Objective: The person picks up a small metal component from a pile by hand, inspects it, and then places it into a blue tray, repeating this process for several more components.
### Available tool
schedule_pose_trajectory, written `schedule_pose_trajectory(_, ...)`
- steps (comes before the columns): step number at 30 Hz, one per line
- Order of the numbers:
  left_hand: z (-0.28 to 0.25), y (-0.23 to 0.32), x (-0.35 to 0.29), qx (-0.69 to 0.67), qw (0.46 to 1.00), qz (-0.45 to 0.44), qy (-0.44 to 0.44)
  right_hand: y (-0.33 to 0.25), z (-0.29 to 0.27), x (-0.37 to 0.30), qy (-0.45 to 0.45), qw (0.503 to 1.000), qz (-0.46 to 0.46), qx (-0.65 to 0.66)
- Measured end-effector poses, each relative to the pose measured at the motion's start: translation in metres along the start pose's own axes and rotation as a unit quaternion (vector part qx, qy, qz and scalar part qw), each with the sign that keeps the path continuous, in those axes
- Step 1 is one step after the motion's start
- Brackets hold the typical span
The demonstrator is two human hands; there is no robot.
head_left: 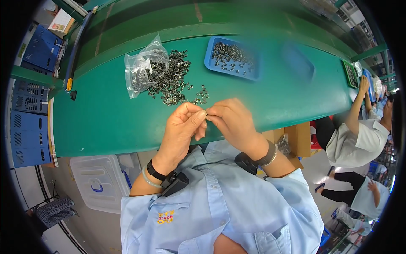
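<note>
My left hand (185, 125) and my right hand (232, 121) meet above the near part of the green table. Both pinch with thumb and forefinger, the fingertips almost touching. Whatever sits between them is too small and covered to make out. Just beyond my fingers lies a heap of small dark metal parts (173, 78), with a few strays spread toward my hands. A clear plastic bag (141, 70) lies on its side at the heap's left, with more of the parts inside. Farther right stands a blue tray (208, 63) with similar small parts in it.
A blurred second blue tray (302, 63) lies at the right on the green table (97, 122). Blue crates (29, 131) stack at the left, and a clear lidded box (99, 180) stands below the edge. Another person (357, 139) works at the far right, near a cardboard box (298, 139).
</note>
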State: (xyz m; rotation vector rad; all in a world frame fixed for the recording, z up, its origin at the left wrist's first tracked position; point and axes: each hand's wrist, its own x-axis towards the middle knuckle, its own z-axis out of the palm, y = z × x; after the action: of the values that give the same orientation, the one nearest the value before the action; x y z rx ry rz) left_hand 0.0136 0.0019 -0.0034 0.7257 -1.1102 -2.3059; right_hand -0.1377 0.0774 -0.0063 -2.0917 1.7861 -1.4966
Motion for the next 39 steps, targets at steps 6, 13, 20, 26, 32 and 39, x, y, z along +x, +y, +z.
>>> schedule_pose_trajectory(6, 0.003, 0.004, -0.005, -0.119, 0.991, -0.002, -0.057, -0.003, 0.000, 0.002, 0.025, 0.995, 0.019, 0.096)
schedule_pose_trajectory(13, 0.002, -0.002, -0.006, -0.214, 0.971, -0.026, -0.108, -0.007, 0.002, 0.001, 0.034, 0.981, 0.045, 0.188)
schedule_pose_trajectory(20, -0.001, 0.000, -0.007, -0.217, 0.966, -0.037, -0.135, -0.006, 0.002, 0.002, 0.031, 0.986, -0.002, 0.167)
schedule_pose_trajectory(26, 0.000, 0.005, -0.008, -0.138, 0.986, -0.030, -0.091, -0.004, 0.002, 0.002, 0.027, 0.991, -0.019, 0.131)
schedule_pose_trajectory(32, 0.002, 0.005, -0.007, -0.100, 0.992, -0.038, -0.071, -0.001, 0.004, -0.005, 0.016, 0.991, 0.019, 0.134)
schedule_pose_trajectory(39, 0.002, 0.004, -0.007, -0.120, 0.989, -0.042, -0.082, 0.000, 0.004, -0.007, 0.012, 0.978, 0.067, 0.197)
